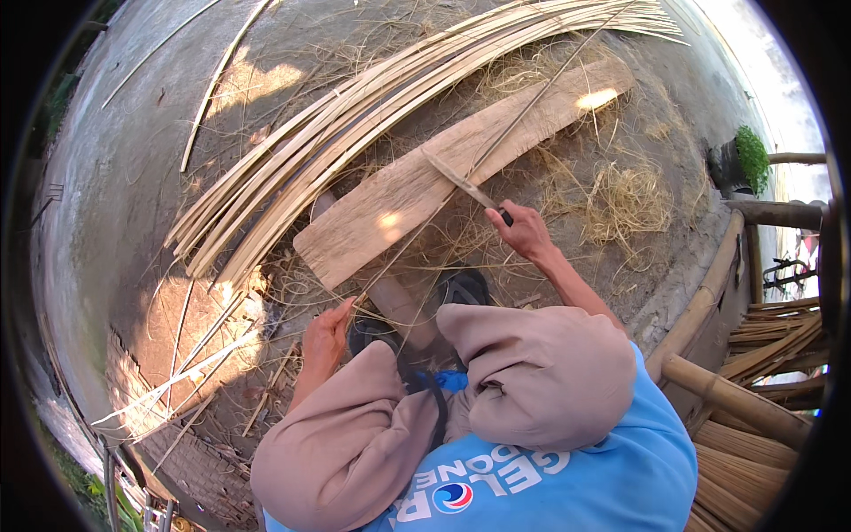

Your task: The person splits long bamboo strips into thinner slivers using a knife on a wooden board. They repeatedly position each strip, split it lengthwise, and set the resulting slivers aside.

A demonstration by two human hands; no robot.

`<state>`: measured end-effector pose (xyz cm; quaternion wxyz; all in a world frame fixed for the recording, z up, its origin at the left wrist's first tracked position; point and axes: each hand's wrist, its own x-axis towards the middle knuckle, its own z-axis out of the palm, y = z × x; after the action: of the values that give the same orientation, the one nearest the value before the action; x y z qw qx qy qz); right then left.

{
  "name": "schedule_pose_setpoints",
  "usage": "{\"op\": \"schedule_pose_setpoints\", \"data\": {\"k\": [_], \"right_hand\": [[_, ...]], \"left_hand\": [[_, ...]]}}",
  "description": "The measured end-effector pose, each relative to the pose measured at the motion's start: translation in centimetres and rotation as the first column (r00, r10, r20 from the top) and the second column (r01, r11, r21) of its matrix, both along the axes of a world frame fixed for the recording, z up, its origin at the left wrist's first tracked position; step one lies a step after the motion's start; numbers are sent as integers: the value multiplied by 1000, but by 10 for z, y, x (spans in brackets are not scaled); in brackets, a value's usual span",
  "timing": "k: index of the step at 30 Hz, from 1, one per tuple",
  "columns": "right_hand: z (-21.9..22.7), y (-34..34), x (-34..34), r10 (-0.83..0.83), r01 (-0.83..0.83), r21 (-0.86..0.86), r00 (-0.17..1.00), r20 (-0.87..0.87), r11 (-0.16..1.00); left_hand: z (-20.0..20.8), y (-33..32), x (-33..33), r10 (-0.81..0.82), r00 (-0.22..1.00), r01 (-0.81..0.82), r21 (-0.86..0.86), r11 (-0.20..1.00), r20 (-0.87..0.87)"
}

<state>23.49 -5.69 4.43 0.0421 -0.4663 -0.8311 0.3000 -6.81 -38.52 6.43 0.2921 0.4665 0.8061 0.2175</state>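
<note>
My right hand [525, 232] is closed round the black handle of a knife [468, 187]. Its blade points up and left, across a long thin bamboo strip [534, 105] over a wooden board [399, 191]. The strip slants from the far right down toward my left hand [326, 337]. That hand is beside my left knee, its fingers pinched at the strip's near end. The board lies tilted in front of my feet, its near end toward my left hand. A rounded log-like piece [394, 301] shows under the board, between my shoes.
Beyond the board lies a big sheaf of pale split strips [337, 115]. Curly shavings [625, 199] heap at the right. Loose strips [191, 377] lie at the left. A potted plant [752, 160], bamboo rails [736, 403] and bundled strips [740, 470] stand along the right.
</note>
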Motion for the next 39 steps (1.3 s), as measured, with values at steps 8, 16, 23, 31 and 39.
{"op": "schedule_pose_setpoints", "data": {"k": [8, 16, 23, 31, 39], "right_hand": [[20, -12, -5, 165, -168, 59, 984, 62, 984], [-1, 106, 40, -519, 519, 98, 854, -33, 849], [-1, 45, 12, 65, -56, 206, 997, -37, 977], [-1, 111, 10, -354, 354, 45, 935, -16, 934], [38, -108, -44, 288, -291, -35, 955, -73, 956]], "left_hand": [[20, 28, 4, -29, 987, 32, 17, 999, -156], [20, -33, -9, -38, 979, 20, -91, 996, -199], [50, -47, -6, 157, 982, -175, -200, 964, -103], [18, -64, -14, 346, 938, -344, -57, 937, 32], [14, 8, 11, 314, 938, -300, 111, 948, -144]]}}
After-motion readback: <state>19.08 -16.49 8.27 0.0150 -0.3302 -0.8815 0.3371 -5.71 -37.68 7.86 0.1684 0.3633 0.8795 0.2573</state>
